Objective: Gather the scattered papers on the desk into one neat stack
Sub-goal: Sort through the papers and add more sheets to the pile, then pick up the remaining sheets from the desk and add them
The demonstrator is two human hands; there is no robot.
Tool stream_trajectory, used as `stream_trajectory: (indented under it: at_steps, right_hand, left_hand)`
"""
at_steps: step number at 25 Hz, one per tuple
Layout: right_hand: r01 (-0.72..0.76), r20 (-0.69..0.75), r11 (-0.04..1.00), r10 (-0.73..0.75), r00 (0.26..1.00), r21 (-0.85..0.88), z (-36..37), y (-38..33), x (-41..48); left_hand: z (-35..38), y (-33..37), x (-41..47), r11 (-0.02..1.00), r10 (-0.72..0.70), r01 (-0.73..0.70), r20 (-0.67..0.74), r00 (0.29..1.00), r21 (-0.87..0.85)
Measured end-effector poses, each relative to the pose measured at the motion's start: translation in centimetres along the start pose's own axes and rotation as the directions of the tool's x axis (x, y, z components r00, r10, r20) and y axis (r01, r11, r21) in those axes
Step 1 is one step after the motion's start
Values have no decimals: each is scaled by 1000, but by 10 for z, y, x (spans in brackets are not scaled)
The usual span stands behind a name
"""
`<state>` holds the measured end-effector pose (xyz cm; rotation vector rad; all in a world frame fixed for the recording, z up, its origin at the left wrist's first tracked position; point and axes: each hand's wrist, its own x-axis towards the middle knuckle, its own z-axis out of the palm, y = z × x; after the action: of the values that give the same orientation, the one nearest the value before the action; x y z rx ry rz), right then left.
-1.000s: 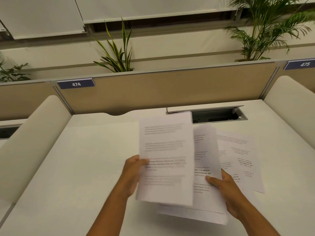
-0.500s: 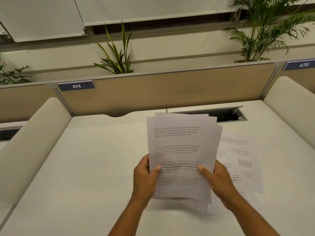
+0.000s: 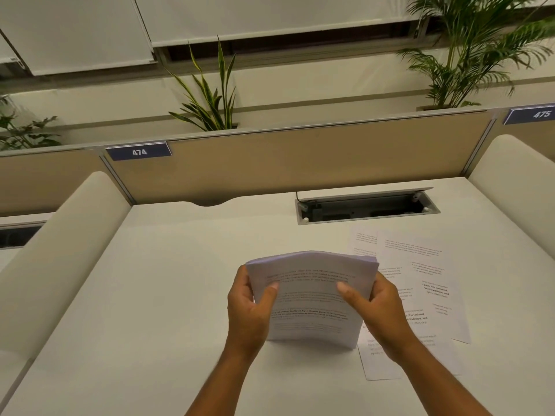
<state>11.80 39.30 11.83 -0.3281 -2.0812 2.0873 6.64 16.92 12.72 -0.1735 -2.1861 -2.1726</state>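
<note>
The stack [image 3: 312, 298] stands on its lower edge on the surface [image 3: 168, 295], upper edge bowed toward the camera, so the top lines of print are hidden. Its print is blurred and cannot be read. The left hand [image 3: 250, 307] is clamped on the left edge, thumb on the front face; the right hand [image 3: 380, 307] is clamped on the right edge the same way. The fingers behind the stack are hidden.

Loose sheets [image 3: 420, 283] lie flat just right of the stack — thin white paper, overlapping (the count cannot be told). The right hand and forearm cover part of them.

The surface is smooth, matt and off-white. A rectangular metal cable slot [image 3: 366, 207] sits behind the sheets — its interior is dark and hard to make out.
</note>
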Motion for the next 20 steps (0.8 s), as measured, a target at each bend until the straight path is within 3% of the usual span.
stream_trajectory:
  at_steps: [8,14,17,20]
  right_hand:
    - [-56,-88,997,61,994,58,10,16,-3]
    - [-20,-147,997,30,989,69,11,10,-4]
    - [-106,-83,994,102,991,-39,8,22,-8]
    - [-144,22,949,156,988,-281,-6,42,-6]
  left_hand:
    - [11,-24,-21,992,-120,119,-16,993,-51]
    - [13,-26,-22,998,-50,49,-27,998,-46]
    - [16,-47,-29,992,-120,121,-26,992,35]
    - [16,-62,-37,975,-159,163,-39,987,150]
